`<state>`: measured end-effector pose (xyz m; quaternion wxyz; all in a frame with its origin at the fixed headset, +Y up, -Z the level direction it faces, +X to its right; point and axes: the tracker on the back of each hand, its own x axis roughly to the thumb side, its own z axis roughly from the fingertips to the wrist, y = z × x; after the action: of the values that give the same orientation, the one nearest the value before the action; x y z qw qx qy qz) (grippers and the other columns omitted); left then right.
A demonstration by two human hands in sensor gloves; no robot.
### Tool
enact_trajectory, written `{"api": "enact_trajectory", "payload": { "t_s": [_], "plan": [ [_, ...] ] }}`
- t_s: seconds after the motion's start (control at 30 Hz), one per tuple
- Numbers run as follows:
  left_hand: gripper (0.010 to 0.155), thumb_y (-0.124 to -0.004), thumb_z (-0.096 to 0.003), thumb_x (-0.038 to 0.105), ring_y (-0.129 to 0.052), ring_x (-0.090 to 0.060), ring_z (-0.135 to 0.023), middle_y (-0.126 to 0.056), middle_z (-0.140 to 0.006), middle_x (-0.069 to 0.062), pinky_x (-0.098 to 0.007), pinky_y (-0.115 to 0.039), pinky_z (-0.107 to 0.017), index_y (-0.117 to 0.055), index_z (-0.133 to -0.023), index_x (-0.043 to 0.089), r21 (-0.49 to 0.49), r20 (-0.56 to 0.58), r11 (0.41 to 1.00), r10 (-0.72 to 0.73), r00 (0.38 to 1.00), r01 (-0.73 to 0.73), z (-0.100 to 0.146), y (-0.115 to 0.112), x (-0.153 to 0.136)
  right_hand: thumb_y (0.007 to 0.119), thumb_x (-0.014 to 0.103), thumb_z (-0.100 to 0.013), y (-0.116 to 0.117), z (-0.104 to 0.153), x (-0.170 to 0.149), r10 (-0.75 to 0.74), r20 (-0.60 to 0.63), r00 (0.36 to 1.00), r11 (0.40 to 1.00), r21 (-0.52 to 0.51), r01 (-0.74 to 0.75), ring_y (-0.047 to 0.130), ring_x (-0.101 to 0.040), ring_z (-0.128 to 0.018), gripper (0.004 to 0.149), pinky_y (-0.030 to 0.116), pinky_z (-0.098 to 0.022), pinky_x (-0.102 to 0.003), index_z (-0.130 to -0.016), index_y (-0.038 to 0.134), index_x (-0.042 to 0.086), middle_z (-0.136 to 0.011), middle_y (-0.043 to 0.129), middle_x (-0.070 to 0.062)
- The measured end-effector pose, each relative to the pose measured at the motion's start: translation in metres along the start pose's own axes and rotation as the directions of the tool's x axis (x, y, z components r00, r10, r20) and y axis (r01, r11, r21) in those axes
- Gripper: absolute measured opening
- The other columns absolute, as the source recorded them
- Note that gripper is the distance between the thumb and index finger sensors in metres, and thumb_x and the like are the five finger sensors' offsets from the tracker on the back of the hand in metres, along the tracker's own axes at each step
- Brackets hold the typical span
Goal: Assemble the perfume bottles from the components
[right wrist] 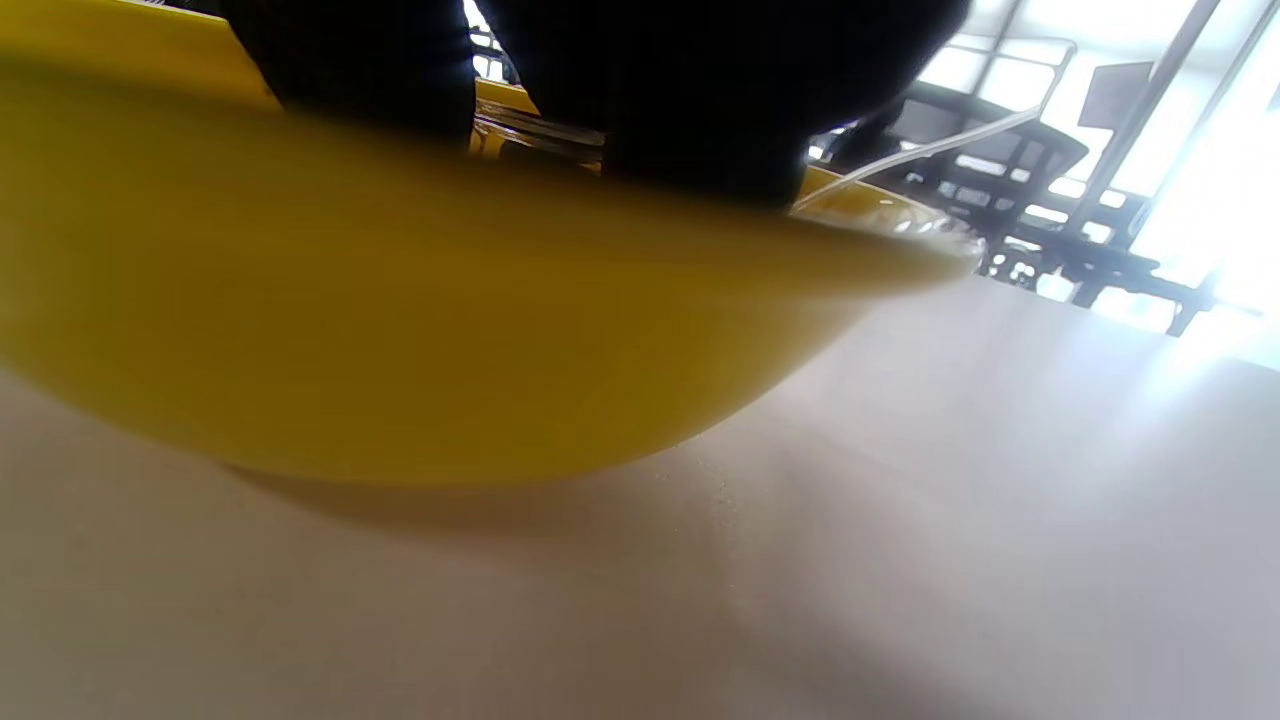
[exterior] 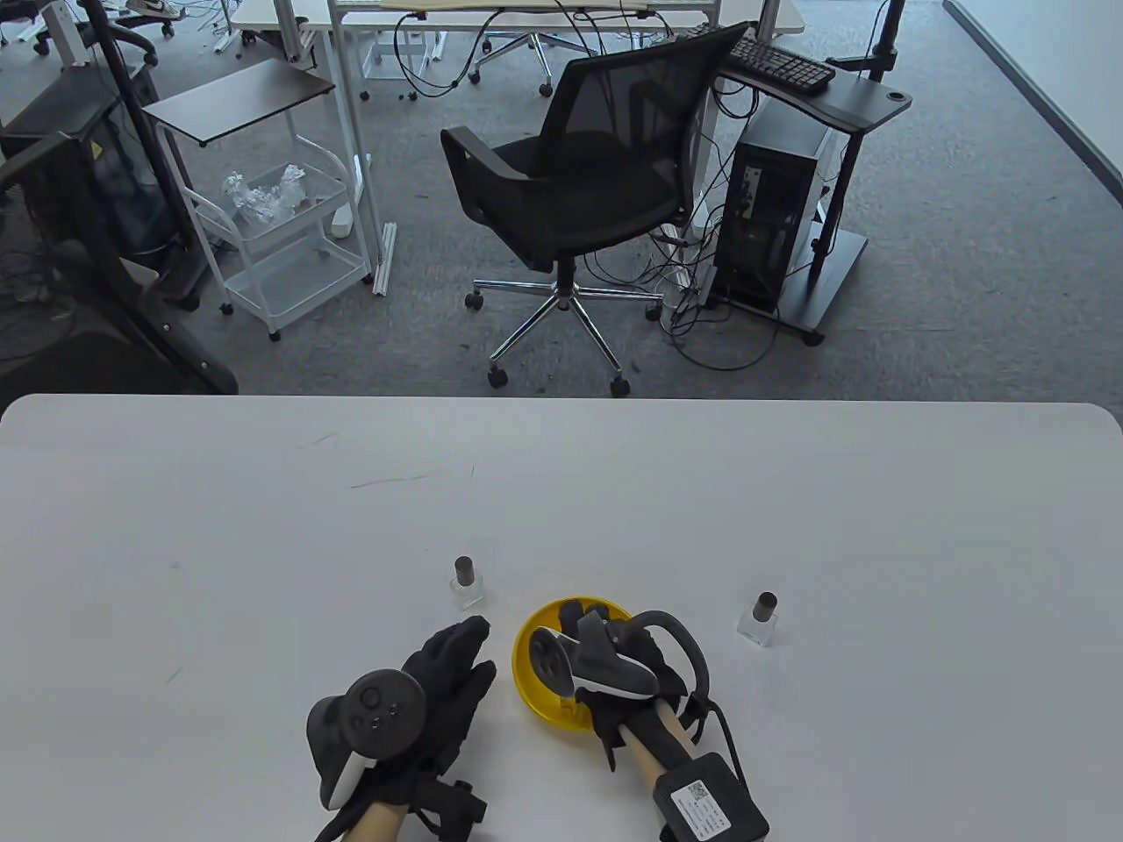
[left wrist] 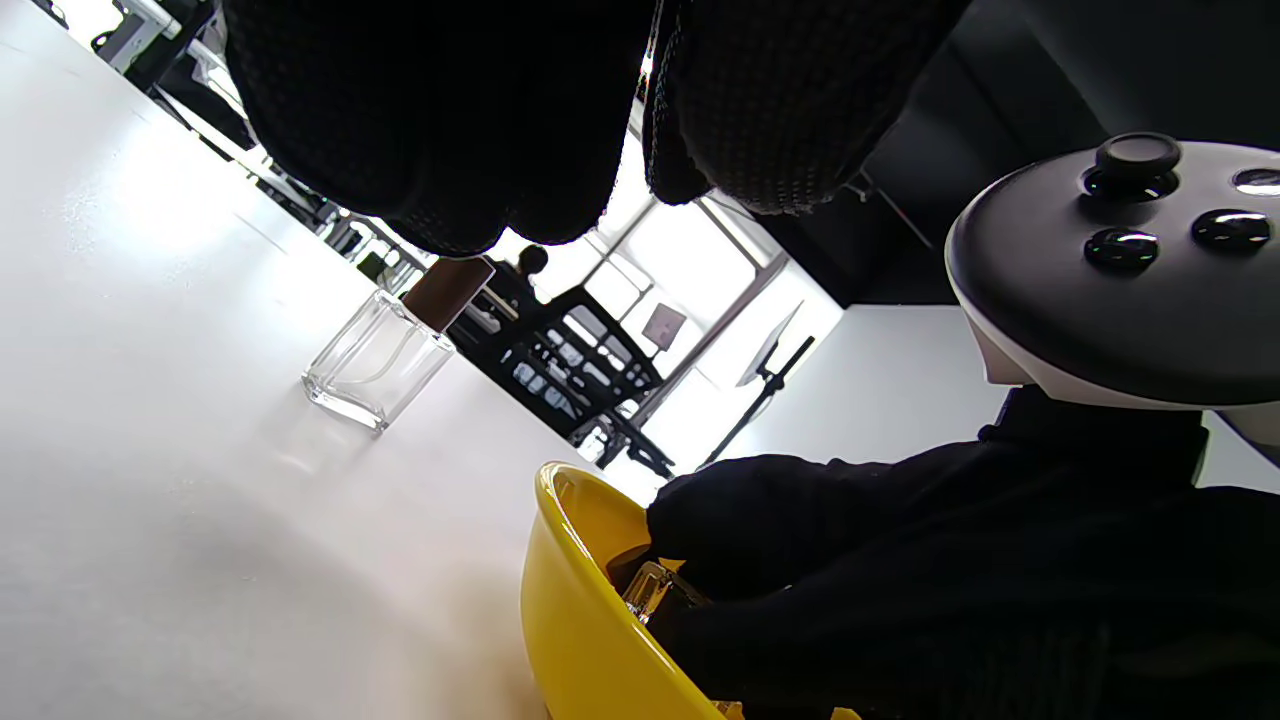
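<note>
**Right hand in the bowl, left waiting**

The right hand reaches into the yellow bowl, fingers around a glass component (grip unclear). The left hand rests flat at the bowl's 9 o'clock, farther from it; assembled bottles stand at 11 and 3

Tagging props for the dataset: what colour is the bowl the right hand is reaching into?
Yellow bowl; clearest in the table view.

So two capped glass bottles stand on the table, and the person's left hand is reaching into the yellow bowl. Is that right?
Not quite: the right hand is the one reaching into the yellow bowl, as the table view shows. The left hand lies beside the bowl. The two capped bottles do stand on the table.
</note>
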<state>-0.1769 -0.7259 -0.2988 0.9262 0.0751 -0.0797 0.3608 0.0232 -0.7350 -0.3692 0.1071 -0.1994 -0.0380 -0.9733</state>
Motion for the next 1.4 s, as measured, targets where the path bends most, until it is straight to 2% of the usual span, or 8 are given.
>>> {"api": "enact_trajectory", "payload": {
  "t_s": [0.3, 0.5, 0.7, 0.8, 1.07, 1.2, 1.3, 1.4],
  "plan": [
    [0.056, -0.076, -0.0547, 0.039, -0.083, -0.04, -0.086, -0.076, -0.105, -0.014, -0.047, -0.076, -0.061, -0.067, -0.108, 0.028, -0.007, -0.008, 1.0, 0.02, 1.0, -0.02, -0.001, 0.0, -0.002, 0.079, 0.033, -0.057, 0.0, 0.001, 0.001, 0.002, 0.009, 1.0, 1.0, -0.007, -0.002, 0.096, -0.025, -0.057, 0.063, 0.082, -0.034, -0.032, -0.108, 0.053, 0.008, -0.094, 0.081, -0.015],
    [0.056, -0.076, -0.0545, 0.039, -0.083, -0.04, -0.085, -0.076, -0.105, -0.014, -0.047, -0.077, -0.061, -0.067, -0.108, 0.028, -0.023, -0.006, 1.0, 0.014, 1.0, -0.014, -0.001, -0.001, -0.002, 0.08, 0.031, -0.056, 0.002, 0.004, 0.004, 0.066, 0.032, 0.997, 0.997, -0.029, -0.065, 0.096, -0.023, -0.056, 0.06, 0.083, -0.036, -0.033, -0.107, 0.056, 0.008, -0.089, 0.083, -0.014],
    [0.056, -0.076, -0.0546, 0.039, -0.084, -0.039, -0.086, -0.076, -0.105, -0.014, -0.047, -0.077, -0.061, -0.067, -0.108, 0.028, -0.02, 0.003, 1.0, 0.019, 1.0, -0.019, -0.001, -0.001, -0.002, 0.075, 0.035, -0.058, 0.0, 0.014, 0.002, 0.102, 0.005, 0.995, 0.991, -0.09, -0.101, 0.096, -0.024, -0.057, 0.062, 0.083, -0.038, -0.032, -0.108, 0.052, 0.007, -0.088, 0.08, -0.013],
    [0.057, -0.076, -0.0546, 0.039, -0.084, -0.039, -0.086, -0.076, -0.105, -0.014, -0.047, -0.077, -0.061, -0.065, -0.109, 0.027, -0.021, 0.008, 1.0, 0.013, 1.0, -0.013, -0.001, -0.002, -0.002, 0.075, 0.035, -0.058, -0.006, 0.021, -0.003, 0.03, -0.002, 1.0, 0.993, -0.114, -0.03, 0.096, -0.025, -0.058, 0.059, 0.083, -0.039, -0.033, -0.107, 0.054, 0.008, -0.089, 0.078, -0.014],
    [0.058, -0.075, -0.0546, 0.04, -0.084, -0.038, -0.085, -0.076, -0.105, -0.013, -0.046, -0.077, -0.06, -0.064, -0.11, 0.027, -0.034, 0.017, 0.999, -0.02, 1.0, 0.02, 0.0, -0.007, 0.0, 0.074, 0.035, -0.058, -0.025, 0.053, -0.017, -0.131, 0.019, 0.991, 0.953, -0.275, 0.131, 0.095, -0.031, -0.064, 0.056, 0.083, -0.042, -0.037, -0.104, 0.05, 0.016, -0.093, 0.074, -0.015],
    [0.058, -0.075, -0.0546, 0.04, -0.085, -0.038, -0.085, -0.077, -0.104, -0.013, -0.046, -0.077, -0.06, -0.063, -0.11, 0.027, -0.044, 0.023, 0.998, -0.043, 0.999, 0.044, 0.0, -0.01, 0.001, 0.074, 0.033, -0.058, -0.034, 0.069, -0.022, -0.217, 0.021, 0.976, 0.909, -0.359, 0.21, 0.095, -0.031, -0.062, 0.059, 0.084, -0.042, -0.036, -0.103, 0.045, 0.009, -0.092, 0.071, -0.017],
    [0.058, -0.075, -0.0545, 0.04, -0.085, -0.039, -0.085, -0.077, -0.104, -0.013, -0.046, -0.077, -0.06, -0.063, -0.11, 0.027, -0.05, 0.029, 0.997, -0.056, 0.998, 0.058, 0.0, -0.013, 0.002, 0.074, 0.032, -0.058, -0.036, 0.078, -0.027, -0.272, 0.054, 0.961, 0.87, -0.413, 0.27, 0.096, -0.03, -0.06, 0.064, 0.085, -0.041, -0.034, -0.106, 0.038, 0.01, -0.092, 0.07, -0.015],
    [0.058, -0.075, -0.0546, 0.04, -0.084, -0.039, -0.085, -0.077, -0.104, -0.013, -0.046, -0.077, -0.06, -0.063, -0.11, 0.027, -0.059, 0.04, 0.995, -0.075, 0.996, 0.078, 0.0, -0.016, 0.004, 0.073, 0.03, -0.059, -0.034, 0.084, -0.035, -0.394, 0.083, 0.915, 0.818, -0.421, 0.391, 0.096, -0.032, -0.061, 0.07, 0.086, -0.043, -0.034, -0.111, 0.028, 0.019, -0.092, 0.068, -0.016]
  ]
}}
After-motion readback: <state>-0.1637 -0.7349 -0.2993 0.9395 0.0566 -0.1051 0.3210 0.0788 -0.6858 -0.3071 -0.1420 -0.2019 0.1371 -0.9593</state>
